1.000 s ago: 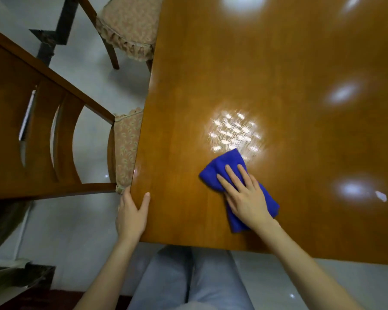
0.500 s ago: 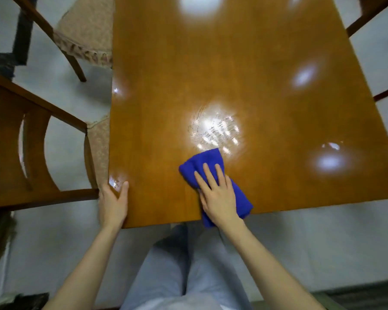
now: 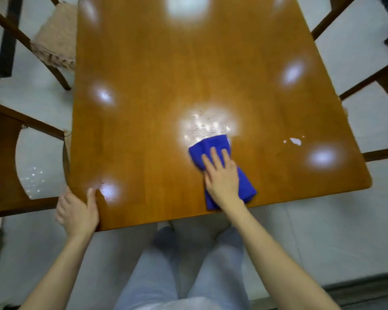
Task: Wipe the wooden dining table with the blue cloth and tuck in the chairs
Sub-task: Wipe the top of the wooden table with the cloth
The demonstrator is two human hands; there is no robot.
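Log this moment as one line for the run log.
phase: wiping | right hand: pressed flat on blue cloth | left hand: grips table corner

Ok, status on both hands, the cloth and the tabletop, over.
Right hand flat, pressing folded blue cloth onto glossy wooden dining table. Left hand grips table's near left corner. Small white flecks on the wood, right of cloth.

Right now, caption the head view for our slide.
Right hand presses a folded blue cloth on the glossy wooden dining table; left hand holds its corner.
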